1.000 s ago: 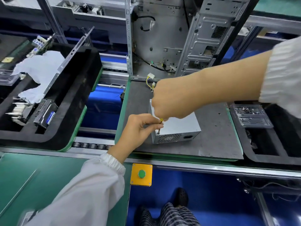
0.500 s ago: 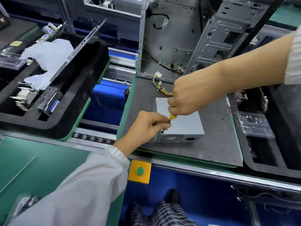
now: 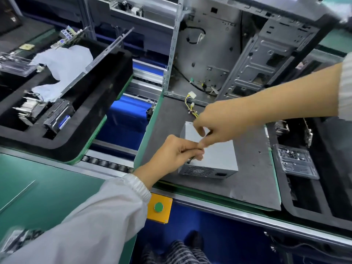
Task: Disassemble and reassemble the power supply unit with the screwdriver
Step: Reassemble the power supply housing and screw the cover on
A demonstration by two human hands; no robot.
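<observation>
My right hand [image 3: 215, 126] has let go of the screwdriver [image 3: 191, 160], fingers loosely curled; my left hand [image 3: 177, 151] now grips it at the power supply unit [image 3: 219, 157]; handover done.

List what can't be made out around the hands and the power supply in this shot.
- Screwdriver: head view, handle hidden inside the left hand; only a dark tip shows.
- Right hand: fingertips motion-blurred, any grip unclear.
- Screw on the power supply: covered by both hands.
- Clear tray: contents too small.
</observation>
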